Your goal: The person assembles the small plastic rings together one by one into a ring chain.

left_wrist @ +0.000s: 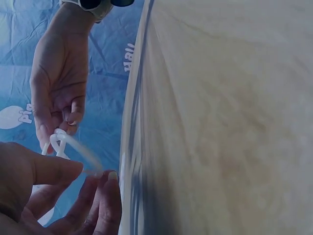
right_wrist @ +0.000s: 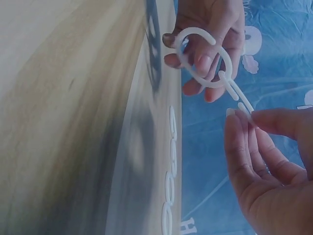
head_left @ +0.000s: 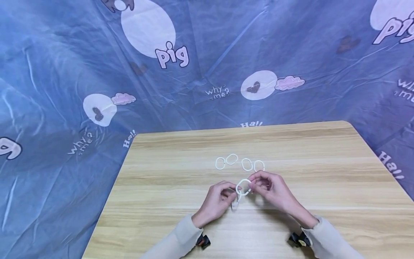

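Two white plastic shower curtain rings, linked together, are held between my hands above the table. My right hand (head_left: 273,189) pinches the right side of the upper ring (head_left: 237,187), which faces the head camera. At its lower left hangs the other ring (head_left: 235,205), by the fingertips of my left hand (head_left: 216,203). The right wrist view shows this hanging ring (right_wrist: 210,84) face-on, with a gap in its loop and the left thumb across it. In the left wrist view, the left thumb and fingers pinch the ring (left_wrist: 85,154); its far end is partly hidden.
Several loose white rings (head_left: 216,163) lie in a row on the wooden table (head_left: 161,172), just beyond the hands. Behind the table hangs a blue printed cloth (head_left: 200,43). Dark wrist devices (head_left: 203,241) sit at both sleeves.
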The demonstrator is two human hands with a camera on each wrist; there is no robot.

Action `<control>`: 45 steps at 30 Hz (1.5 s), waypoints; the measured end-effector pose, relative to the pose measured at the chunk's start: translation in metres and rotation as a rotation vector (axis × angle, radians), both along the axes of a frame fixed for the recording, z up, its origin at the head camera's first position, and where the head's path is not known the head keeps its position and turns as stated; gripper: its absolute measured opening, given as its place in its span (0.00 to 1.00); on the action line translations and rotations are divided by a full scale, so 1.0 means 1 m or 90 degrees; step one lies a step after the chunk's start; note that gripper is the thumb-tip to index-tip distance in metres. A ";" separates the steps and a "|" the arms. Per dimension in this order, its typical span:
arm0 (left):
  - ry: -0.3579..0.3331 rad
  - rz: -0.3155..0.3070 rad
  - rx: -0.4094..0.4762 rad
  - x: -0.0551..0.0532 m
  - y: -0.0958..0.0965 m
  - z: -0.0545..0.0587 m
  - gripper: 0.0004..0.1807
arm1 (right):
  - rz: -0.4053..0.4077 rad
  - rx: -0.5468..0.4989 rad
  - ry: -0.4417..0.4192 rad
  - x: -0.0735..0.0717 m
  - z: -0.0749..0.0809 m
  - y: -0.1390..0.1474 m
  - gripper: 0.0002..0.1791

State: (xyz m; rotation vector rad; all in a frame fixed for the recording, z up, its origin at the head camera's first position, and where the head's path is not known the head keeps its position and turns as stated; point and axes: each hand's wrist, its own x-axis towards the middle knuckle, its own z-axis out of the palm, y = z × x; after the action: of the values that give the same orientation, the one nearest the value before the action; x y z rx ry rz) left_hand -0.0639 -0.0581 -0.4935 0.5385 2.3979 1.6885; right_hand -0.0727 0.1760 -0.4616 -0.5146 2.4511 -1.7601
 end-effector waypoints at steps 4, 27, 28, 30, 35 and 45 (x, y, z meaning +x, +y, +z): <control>0.006 -0.004 -0.022 0.001 0.001 0.000 0.11 | 0.005 0.001 -0.005 0.001 -0.002 0.000 0.10; 0.018 0.008 0.045 -0.008 0.009 0.012 0.10 | 0.011 0.039 -0.007 0.001 -0.005 0.003 0.11; 0.017 0.007 0.041 -0.008 0.009 0.012 0.10 | 0.012 0.043 -0.008 0.001 -0.005 0.003 0.11; 0.015 0.000 0.036 -0.007 0.008 0.012 0.11 | 0.015 0.047 -0.011 0.002 -0.005 0.003 0.10; 0.006 -0.013 0.032 -0.004 0.006 0.012 0.12 | 0.031 0.053 -0.020 0.002 -0.005 0.004 0.10; 0.010 0.011 0.036 -0.006 0.003 0.017 0.13 | 0.032 0.064 0.027 -0.004 0.001 0.005 0.07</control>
State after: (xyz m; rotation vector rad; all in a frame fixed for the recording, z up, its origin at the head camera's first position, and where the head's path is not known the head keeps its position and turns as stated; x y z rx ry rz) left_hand -0.0699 -0.0556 -0.4770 0.5418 2.3791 1.7702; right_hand -0.0764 0.1809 -0.4607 -0.6035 2.5163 -1.6136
